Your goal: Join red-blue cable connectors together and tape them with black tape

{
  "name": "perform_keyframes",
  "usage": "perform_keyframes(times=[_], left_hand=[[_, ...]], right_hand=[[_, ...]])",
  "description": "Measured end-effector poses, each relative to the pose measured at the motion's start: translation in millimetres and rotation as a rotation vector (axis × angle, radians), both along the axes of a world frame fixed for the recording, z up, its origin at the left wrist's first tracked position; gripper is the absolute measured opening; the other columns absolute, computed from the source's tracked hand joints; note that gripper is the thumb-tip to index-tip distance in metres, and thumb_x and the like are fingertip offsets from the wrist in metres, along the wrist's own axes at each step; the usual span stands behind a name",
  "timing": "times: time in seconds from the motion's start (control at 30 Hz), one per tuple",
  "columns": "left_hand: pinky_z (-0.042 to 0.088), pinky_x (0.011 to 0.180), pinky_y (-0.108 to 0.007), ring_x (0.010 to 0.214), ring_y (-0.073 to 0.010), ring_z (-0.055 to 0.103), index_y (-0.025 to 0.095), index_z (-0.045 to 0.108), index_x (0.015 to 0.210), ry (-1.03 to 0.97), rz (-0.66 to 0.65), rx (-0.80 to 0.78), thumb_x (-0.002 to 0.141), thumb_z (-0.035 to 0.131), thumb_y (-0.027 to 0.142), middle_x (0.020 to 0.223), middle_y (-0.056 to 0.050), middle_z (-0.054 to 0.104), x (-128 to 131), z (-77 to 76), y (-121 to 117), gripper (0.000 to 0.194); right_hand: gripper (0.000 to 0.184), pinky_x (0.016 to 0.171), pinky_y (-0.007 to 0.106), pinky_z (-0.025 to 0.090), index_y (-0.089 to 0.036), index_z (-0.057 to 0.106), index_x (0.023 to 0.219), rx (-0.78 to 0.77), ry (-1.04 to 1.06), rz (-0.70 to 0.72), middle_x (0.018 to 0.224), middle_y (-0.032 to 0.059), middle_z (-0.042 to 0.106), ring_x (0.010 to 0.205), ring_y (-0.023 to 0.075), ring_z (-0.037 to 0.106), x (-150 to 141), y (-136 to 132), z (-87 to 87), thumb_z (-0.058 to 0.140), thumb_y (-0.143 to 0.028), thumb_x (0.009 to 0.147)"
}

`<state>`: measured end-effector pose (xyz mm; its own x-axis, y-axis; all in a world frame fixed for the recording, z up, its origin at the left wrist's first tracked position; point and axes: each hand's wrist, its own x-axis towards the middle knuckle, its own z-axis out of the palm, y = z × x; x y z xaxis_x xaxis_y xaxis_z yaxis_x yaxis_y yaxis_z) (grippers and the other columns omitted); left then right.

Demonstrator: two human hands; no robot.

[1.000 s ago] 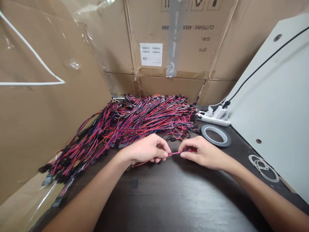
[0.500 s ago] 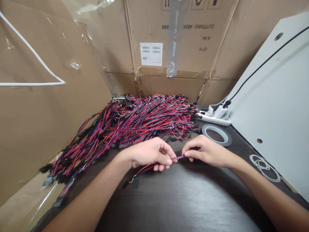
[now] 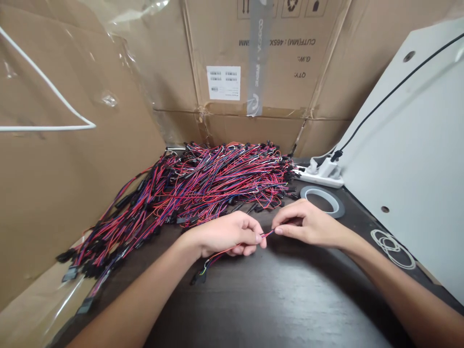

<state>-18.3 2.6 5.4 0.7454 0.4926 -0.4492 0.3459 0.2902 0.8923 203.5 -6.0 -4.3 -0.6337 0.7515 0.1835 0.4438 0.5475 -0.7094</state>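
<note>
A thin wire harness (image 3: 222, 252) of red, blue and dark strands runs between my two hands, above the dark table. My left hand (image 3: 235, 234) is closed on it, thumb pressed against the fingers. Just to the right, my right hand (image 3: 302, 223) pinches the same wires between thumb and forefinger. Only a short stretch of wire shows between the two grips. Its loose end hangs down on the left, with black connectors (image 3: 199, 276) and a yellow-green strand. Whatever lies inside the right fingers is hidden.
A big heap of similar wire harnesses (image 3: 224, 179) lies behind my hands. To the right are a roll of grey tape (image 3: 335, 200), a white power strip (image 3: 328, 178) and a coiled pale cord (image 3: 393, 249). Cardboard (image 3: 224, 125) and a white panel (image 3: 409, 145) wall the table (image 3: 253, 304).
My left hand has shifted slightly right along the wires, closer to my right hand. The harness's hanging connector end has moved a little to the right. The whole view has shifted slightly.
</note>
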Motion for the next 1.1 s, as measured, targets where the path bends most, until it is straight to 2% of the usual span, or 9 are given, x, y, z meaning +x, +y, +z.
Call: perform_keyframes(times=[0.2,0.33,0.43,0.53,0.63,0.87,1.1], left_hand=[[0.024,0.034,-0.016,0.04,-0.0049,0.037,0.016,0.051,0.069,0.056,-0.027,0.083,0.075,0.061,0.034,0.055,0.004,0.052,5,-5.4,-2,0.022],[0.028,0.036,-0.015,0.041,-0.0046,0.04,0.015,0.056,0.074,0.079,-0.032,0.129,0.071,0.066,0.027,0.055,0.006,0.052,7,-8.9,-5,0.016],[0.036,0.038,-0.016,0.042,-0.0056,0.046,0.015,0.057,0.079,0.073,0.041,0.165,0.067,0.063,0.017,0.057,0.006,0.053,8,-11.0,-7,0.013],[0.041,0.041,-0.019,0.045,-0.009,0.055,0.015,0.056,0.08,0.082,0.159,0.165,0.06,0.06,0.008,0.06,0.005,0.057,9,-11.2,-9,0.021],[0.046,0.049,-0.022,0.05,-0.0122,0.061,0.014,0.057,0.078,0.081,0.189,0.145,0.056,0.056,0.004,0.061,0.003,0.061,8,-10.7,-10,0.025],[0.049,0.053,-0.025,0.051,-0.0149,0.064,0.013,0.057,0.081,0.039,0.146,0.096,0.062,0.053,0.007,0.058,0.001,0.063,8,-12.9,-9,0.02],[0.049,0.052,-0.027,0.05,-0.015,0.063,0.012,0.058,0.081,0.0,0.136,0.027,0.066,0.06,0.015,0.058,-0.001,0.063,8,-14.0,-8,0.015]], right_hand=[[0.018,0.063,0.023,0.046,-0.013,0.071,0.078,-0.004,0.018,0.04,0.073,0.0045,0.071,0.063,0.0134,0.061,-5,-1,-3.7,0.059,-0.023,0.087],[0.016,0.061,0.022,0.044,-0.014,0.071,0.079,-0.03,0.007,0.044,0.071,0.0032,0.07,0.062,0.0127,0.06,-8,-3,-6.4,0.059,-0.022,0.086],[0.017,0.061,0.022,0.043,-0.014,0.072,0.079,-0.038,-0.014,0.053,0.072,0.0035,0.07,0.062,0.0127,0.06,-9,-3,-6.3,0.058,-0.022,0.086],[0.018,0.06,0.022,0.042,-0.013,0.072,0.081,-0.03,-0.051,0.062,0.07,0.0034,0.07,0.06,0.0123,0.059,-10,-3,-6.1,0.058,-0.023,0.086],[0.018,0.058,0.022,0.04,-0.014,0.073,0.081,-0.037,-0.089,0.085,0.067,0.0021,0.068,0.058,0.0115,0.056,-10,-3,-7.3,0.059,-0.023,0.087],[0.017,0.062,0.022,0.042,-0.014,0.073,0.082,-0.032,-0.059,0.105,0.072,0.003,0.07,0.062,0.0122,0.06,-9,-4,-4.7,0.059,-0.022,0.088],[0.02,0.062,0.022,0.042,-0.014,0.071,0.079,-0.028,-0.051,0.131,0.072,0.0035,0.069,0.065,0.0127,0.059,-8,-3,-3.5,0.057,-0.023,0.09]])
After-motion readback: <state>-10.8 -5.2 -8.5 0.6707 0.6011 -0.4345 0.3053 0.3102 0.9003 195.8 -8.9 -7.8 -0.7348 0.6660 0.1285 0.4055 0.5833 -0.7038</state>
